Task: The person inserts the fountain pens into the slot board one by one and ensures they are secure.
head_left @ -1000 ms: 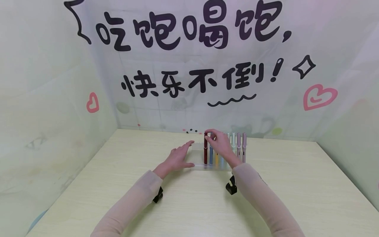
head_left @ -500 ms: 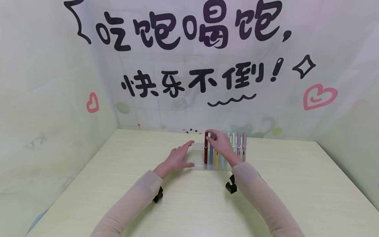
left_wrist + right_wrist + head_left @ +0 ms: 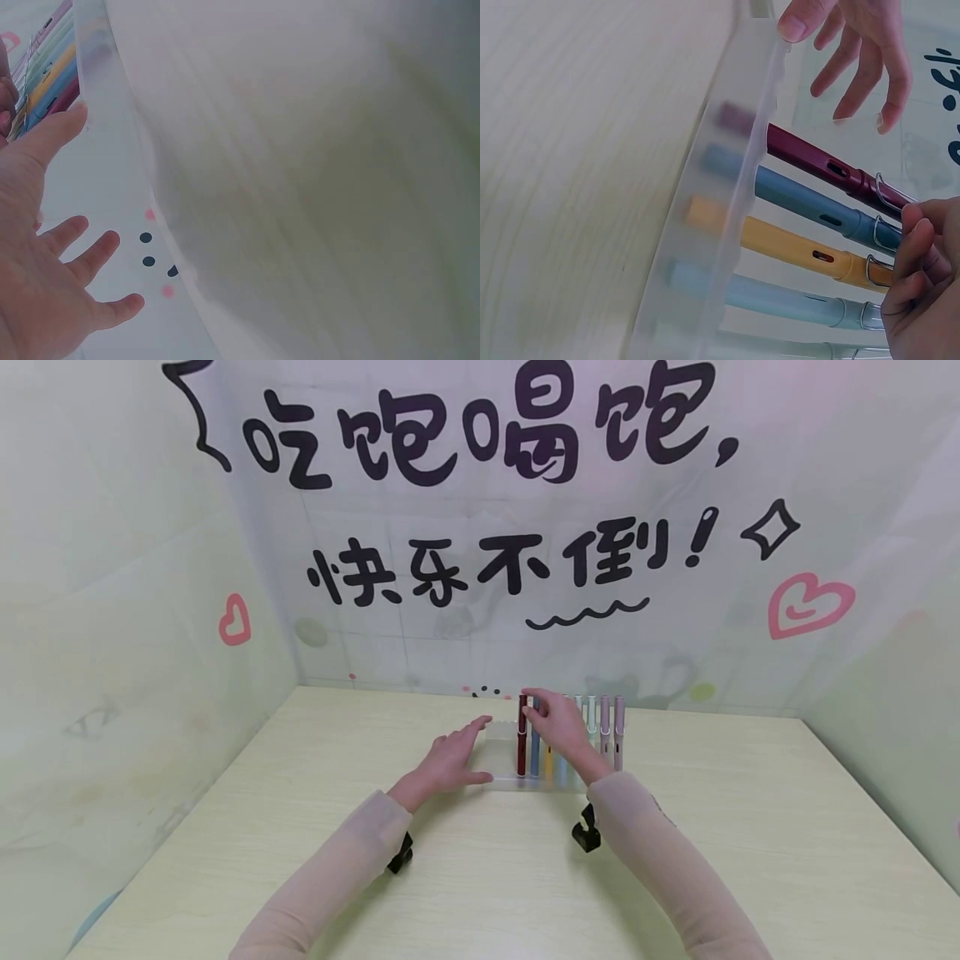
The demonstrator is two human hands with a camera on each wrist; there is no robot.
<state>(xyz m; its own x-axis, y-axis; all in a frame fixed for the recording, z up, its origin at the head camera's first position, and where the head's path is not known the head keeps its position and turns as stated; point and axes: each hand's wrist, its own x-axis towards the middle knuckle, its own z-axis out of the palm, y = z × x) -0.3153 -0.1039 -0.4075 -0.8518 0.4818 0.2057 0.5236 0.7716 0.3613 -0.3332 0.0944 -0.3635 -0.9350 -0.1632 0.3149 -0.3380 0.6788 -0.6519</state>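
Note:
A clear, frosted pen stand (image 3: 739, 71) holds a row of capped pens upright. My right hand (image 3: 558, 725) pinches the cap end of the dark red pen (image 3: 810, 155), the leftmost in the row, whose foot sits in the stand. Beside it stand a blue pen (image 3: 795, 191), a yellow pen (image 3: 787, 244) and a light blue pen (image 3: 780, 300); my right hand partly covers these in the head view. My left hand (image 3: 446, 760) is spread at the stand's left end. Its thumb (image 3: 795, 26) appears to touch the stand's edge, its fingers straight.
Pale green and mauve pens (image 3: 618, 731) fill the right part of the row. The stand is near the back of the pale wood table (image 3: 480, 877), before a printed cloth backdrop (image 3: 450, 643). Black wrist mounts (image 3: 587, 831) hang under both sleeves.
The dark red pen's top and my right fingers have shifted very slightly to the right. My left hand has stayed in place.

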